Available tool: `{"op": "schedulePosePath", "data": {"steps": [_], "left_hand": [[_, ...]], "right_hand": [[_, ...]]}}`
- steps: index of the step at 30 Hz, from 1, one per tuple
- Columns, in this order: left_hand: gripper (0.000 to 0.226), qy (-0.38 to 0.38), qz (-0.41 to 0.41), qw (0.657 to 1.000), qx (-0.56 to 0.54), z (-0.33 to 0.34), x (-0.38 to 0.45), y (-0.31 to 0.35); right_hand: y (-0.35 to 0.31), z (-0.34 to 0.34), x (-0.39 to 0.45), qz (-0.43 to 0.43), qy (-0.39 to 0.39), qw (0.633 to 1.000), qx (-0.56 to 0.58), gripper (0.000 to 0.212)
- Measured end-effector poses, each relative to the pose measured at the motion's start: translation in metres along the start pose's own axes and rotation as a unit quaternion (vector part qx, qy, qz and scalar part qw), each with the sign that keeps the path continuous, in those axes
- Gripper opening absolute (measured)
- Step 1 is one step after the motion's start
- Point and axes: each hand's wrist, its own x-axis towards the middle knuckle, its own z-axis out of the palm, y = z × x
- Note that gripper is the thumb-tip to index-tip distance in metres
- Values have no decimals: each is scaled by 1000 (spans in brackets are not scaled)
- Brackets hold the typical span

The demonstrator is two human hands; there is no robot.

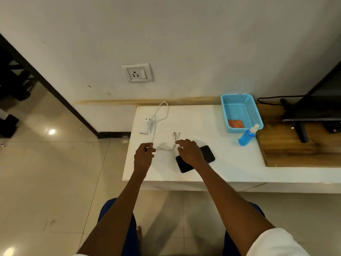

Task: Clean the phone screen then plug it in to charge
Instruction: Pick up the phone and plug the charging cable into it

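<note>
We see the left hand (143,156) pinching the thin white charging cable (154,124). The right hand (190,152), fingers loosely spread and holding nothing, hovers over the flat black phone (208,153) on the white table (230,156).

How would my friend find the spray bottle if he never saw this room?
Start at the white counter against the wall. Find the blue basket near its back. The spray bottle lies tilted against the basket's front corner: clear, full of blue liquid, white nozzle on top.
</note>
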Motion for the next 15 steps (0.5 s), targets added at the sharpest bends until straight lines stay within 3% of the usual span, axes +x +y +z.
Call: {"op": "schedulePosePath", "data": {"steps": [5, 15], "left_hand": [[22, 1, 12, 1000, 7, -11, 1, -5], [22, -13, -10, 1000, -5, -16, 0, -15]], "right_hand": [[-17, 19, 2, -69, -13, 962, -265, 45], [-12, 8, -11, -191, 83, 889, -408, 14]]}}
